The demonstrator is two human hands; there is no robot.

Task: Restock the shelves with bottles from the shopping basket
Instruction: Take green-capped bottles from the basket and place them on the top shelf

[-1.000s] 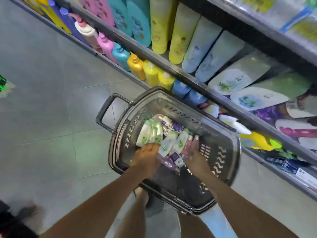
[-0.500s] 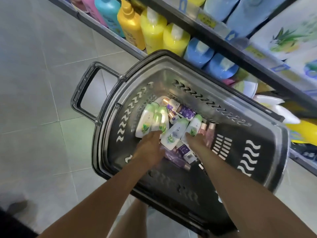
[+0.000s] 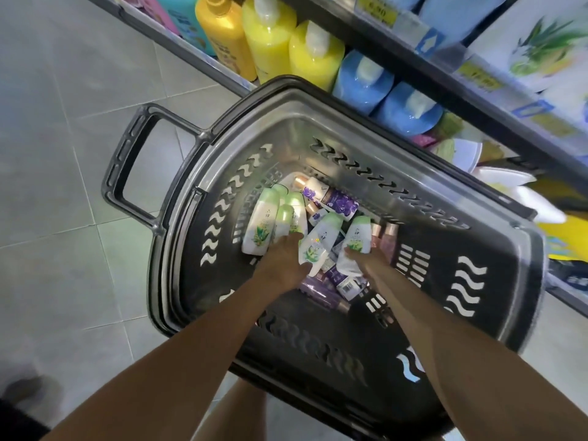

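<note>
Restocking step: pick-up phase; both hands are down inside the shopping basket (image 3: 296, 128) and no bottle has left it.
Shelves (image 3: 206, 66): stand just beyond the basket, lined with large pump bottles (image 3: 270, 43).
Basket contents: green-capped bottles (image 3: 259, 230) and purple-labelled bottles (image 3: 340, 202) lie heaped at the bottom.
Left hand (image 3: 283, 259): lies knuckles-up on the heap, thumb against the middle bottle (image 3: 318, 246); whether the fingers close on anything cannot be told.
Right hand (image 3: 369, 262): thumb lies across the right bottle (image 3: 356, 240), fingers hidden beneath; this reads as a closed grip on it.
Next move: judged to call for a firm hold, then a lift clear of the rim before the swing to a shelf.
</note>
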